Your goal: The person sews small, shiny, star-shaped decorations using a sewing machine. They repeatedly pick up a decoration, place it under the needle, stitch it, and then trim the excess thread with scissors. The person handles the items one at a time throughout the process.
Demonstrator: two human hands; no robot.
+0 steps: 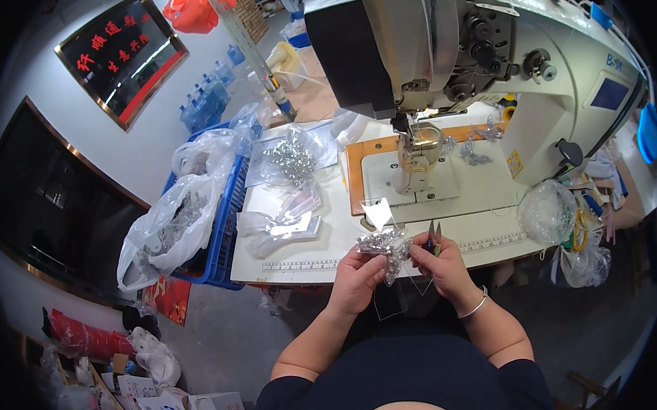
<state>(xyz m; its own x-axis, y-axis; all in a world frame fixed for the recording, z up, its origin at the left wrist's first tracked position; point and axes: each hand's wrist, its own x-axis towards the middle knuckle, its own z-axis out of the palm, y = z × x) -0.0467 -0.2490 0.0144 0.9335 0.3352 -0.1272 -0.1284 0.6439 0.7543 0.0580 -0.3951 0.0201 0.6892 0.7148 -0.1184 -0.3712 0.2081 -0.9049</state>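
My left hand (358, 281) is closed on a silvery, sparkling trim piece (396, 252), held just off the front edge of the white table. My right hand (446, 270) has its thumb and fingers closed at the other side of the same piece. Small dark scissors (433, 235) are tucked in that right hand, blades pointing up and away. A white flap (376, 213) sticks up from the far side of the trim. Thin threads hang below it. Beyond my hands stands a post-bed sewing machine (418, 165); its needle area is apart from the trim.
Clear plastic strips (283, 231) and a heap of silvery pieces (292, 158) lie on the table's left. A blue crate (224, 233) with plastic bags (177, 220) stands beside it. Clear bags (548, 211) sit at the right, and silvery pieces (474, 153) lie behind the machine's post.
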